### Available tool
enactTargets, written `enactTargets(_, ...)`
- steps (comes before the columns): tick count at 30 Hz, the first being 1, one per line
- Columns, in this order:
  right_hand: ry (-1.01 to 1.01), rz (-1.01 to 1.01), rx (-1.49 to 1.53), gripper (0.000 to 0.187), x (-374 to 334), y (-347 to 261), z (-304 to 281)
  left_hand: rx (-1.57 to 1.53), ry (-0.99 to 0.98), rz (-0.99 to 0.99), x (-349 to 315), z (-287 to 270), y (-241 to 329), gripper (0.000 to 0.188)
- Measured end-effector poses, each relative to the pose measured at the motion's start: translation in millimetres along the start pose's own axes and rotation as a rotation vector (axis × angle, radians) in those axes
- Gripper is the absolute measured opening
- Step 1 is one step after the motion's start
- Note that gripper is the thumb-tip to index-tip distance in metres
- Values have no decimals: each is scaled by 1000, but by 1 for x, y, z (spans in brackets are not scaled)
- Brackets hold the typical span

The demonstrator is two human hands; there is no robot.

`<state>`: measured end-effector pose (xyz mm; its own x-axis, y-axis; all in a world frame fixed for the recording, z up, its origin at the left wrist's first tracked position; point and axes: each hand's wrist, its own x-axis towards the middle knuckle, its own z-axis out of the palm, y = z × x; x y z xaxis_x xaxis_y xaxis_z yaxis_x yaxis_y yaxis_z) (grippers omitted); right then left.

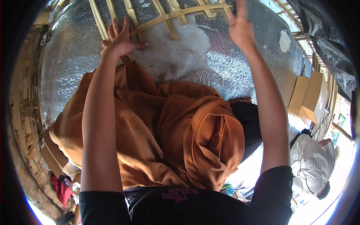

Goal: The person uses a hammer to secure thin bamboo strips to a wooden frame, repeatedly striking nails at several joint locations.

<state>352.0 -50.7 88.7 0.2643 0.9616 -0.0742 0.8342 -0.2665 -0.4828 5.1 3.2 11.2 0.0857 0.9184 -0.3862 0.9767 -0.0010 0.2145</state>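
Nearest, an orange cloth (176, 138) hangs between the two raised forearms, at about six o'clock from both hands. Further up, the left hand (122, 39) lies open, fingers spread, flat against a bamboo slat (99, 22) on the silver foil sheet (232, 67). At two o'clock from it, the right hand (240, 26) reaches the crossing slat (180, 13); whether it grips is hidden.

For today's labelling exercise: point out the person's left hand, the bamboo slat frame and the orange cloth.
left hand (120, 39), head view, on the back of the hand.
bamboo slat frame (176, 14), head view, on the crosswise slat.
orange cloth (187, 138), head view, on its bunched middle folds.
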Motion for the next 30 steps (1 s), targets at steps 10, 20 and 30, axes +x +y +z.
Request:
enactTargets(10,-192,34,-169,78,16,44,33,47,10,-17,-1,-2,0,141)
enactTargets(20,630,-392,-11,54,25,21,-1,79,31,-11,3,5,-7,140)
enactTargets(30,-65,-14,-190,53,2,2,16,1,87,23,4,14,-18,137)
